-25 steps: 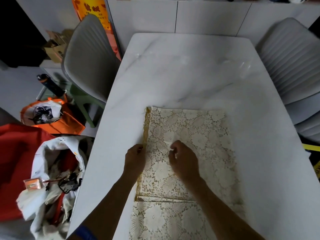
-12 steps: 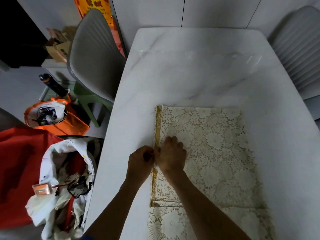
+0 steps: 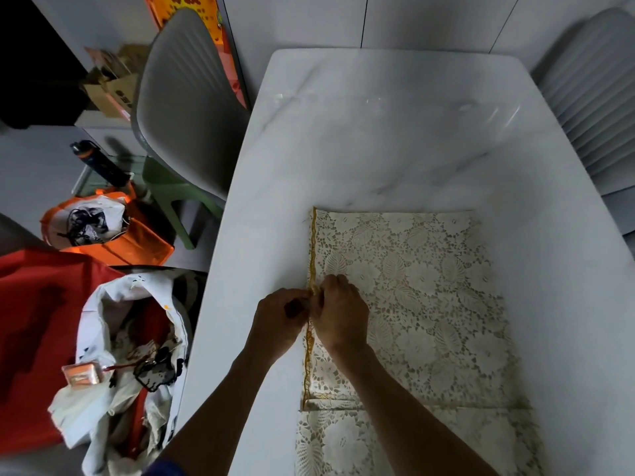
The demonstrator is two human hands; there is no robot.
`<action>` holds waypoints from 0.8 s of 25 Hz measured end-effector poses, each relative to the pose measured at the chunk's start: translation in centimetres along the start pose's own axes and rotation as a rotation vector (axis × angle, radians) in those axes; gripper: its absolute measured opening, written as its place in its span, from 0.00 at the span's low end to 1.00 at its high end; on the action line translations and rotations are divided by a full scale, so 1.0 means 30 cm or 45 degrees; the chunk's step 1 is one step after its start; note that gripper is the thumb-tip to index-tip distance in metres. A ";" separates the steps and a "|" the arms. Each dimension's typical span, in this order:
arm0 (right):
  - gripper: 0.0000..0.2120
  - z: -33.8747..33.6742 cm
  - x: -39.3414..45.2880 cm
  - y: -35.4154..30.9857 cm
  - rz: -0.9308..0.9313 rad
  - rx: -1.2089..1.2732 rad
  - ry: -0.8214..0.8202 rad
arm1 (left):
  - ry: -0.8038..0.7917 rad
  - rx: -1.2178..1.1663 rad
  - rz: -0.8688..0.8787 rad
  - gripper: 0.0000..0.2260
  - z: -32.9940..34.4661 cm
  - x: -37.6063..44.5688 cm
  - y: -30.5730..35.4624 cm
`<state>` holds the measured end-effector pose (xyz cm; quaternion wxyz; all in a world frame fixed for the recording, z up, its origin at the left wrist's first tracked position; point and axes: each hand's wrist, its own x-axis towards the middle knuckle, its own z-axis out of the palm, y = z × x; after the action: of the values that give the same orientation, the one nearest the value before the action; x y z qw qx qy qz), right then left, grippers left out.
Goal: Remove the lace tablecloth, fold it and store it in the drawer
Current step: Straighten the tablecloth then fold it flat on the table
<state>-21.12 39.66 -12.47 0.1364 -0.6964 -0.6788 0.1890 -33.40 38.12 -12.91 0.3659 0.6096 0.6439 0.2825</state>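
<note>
The cream lace tablecloth (image 3: 422, 297) lies partly folded on the white marble table (image 3: 395, 132), with a gold trim along its left edge. A lower layer of it runs off the near table edge. My left hand (image 3: 280, 321) and my right hand (image 3: 340, 312) meet at the middle of the gold-trimmed left edge, both pinching the cloth there. No drawer is in view.
A grey chair (image 3: 185, 108) stands at the table's left side and another grey chair (image 3: 591, 97) at the right. On the floor to the left lie an orange bag (image 3: 113, 235), a white bag of items (image 3: 130, 355), red fabric (image 3: 34, 321) and a dark bottle (image 3: 99, 163). White cabinets (image 3: 378, 18) stand behind.
My right hand has slid left from the cloth's middle to its gold-trimmed edge and joined my left hand there. The view has shifted so the table sits further right.
</note>
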 end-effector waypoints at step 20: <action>0.17 -0.273 -0.491 0.522 -0.070 0.082 -0.019 | 0.265 0.304 -0.198 0.12 0.072 -0.098 0.165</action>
<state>-3.55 24.88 -11.02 0.1588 -0.6712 -0.6923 0.2121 -28.81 35.50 -9.77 0.2431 0.5645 0.7525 0.2366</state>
